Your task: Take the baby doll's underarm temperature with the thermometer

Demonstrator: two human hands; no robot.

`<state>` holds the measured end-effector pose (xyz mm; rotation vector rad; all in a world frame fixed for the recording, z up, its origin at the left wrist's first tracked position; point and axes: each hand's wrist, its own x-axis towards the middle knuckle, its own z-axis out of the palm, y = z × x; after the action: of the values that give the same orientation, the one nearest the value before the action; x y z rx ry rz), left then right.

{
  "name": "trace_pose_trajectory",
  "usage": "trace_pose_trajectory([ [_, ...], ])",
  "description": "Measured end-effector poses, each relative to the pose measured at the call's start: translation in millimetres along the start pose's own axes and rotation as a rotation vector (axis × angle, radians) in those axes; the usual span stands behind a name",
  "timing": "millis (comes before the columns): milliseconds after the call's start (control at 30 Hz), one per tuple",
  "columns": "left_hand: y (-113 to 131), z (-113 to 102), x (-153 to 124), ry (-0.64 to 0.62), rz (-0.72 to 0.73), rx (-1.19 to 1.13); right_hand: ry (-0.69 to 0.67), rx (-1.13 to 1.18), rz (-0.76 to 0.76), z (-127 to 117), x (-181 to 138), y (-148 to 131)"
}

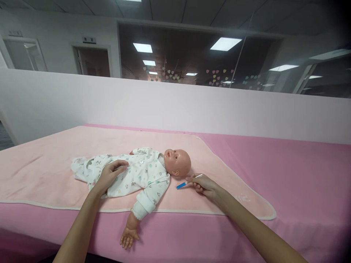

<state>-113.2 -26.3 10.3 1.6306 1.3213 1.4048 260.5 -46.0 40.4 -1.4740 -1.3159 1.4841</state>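
A baby doll [142, 171] in a white printed outfit lies on its back, head to the right, with one bare arm hanging toward the front edge. My left hand [112, 173] rests flat on the doll's lower body, its fingers extended and holding nothing. Close beside the doll's head, my right hand [203, 184] pinches a slim white stick with a blue end [181, 185]. The blue end points left, just above the blanket and apart from the doll. Its exact kind cannot be made out.
Under the doll is a peach blanket [192, 202] with a pale border, spread over a pink sheet [307, 175]. A low white wall [175, 106] runs along the back. Beyond it are a dark window [186, 51] with heart stickers and a doorway [94, 61].
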Motion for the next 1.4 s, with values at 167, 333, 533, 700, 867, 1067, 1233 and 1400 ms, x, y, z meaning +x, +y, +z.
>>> trace_pose_trajectory([
  [167, 0.6, 0.0, -0.4, -0.001, 0.001, 0.008, -0.035, 0.033, 0.092, -5.2, 12.1, -0.7],
  [333, -0.5, -0.2, -0.4, -0.001, 0.004, -0.004, -0.042, -0.090, 0.024, -5.2, 16.0, 8.9],
  [533, -1.5, -0.3, -0.5, 0.011, -0.003, 0.005, 0.009, -0.466, 0.017, -9.2, 15.0, 6.0],
  [700, -3.2, -0.7, 0.3, 0.005, -0.004, 0.007, -0.066, -0.749, 0.019, -14.6, 19.3, -3.7],
  [867, -3.7, -1.3, 0.6, -0.001, -0.013, 0.017, 0.008, -0.786, -0.124, -13.1, 23.8, -12.2],
  [1067, -2.4, -0.1, 0.1, -0.001, -0.007, 0.024, 0.085, -0.715, -0.160, -12.2, 21.5, -3.4],
  [1233, 1.5, 0.5, 1.5, -0.024, -0.011, 0.104, 0.327, -0.525, -0.211, -12.9, 12.7, 18.8],
  [1400, 19.0, 2.8, 10.4, -0.004, -0.022, 0.219, 0.490, -0.666, -0.421, -4.8, 3.2, 6.8],
])
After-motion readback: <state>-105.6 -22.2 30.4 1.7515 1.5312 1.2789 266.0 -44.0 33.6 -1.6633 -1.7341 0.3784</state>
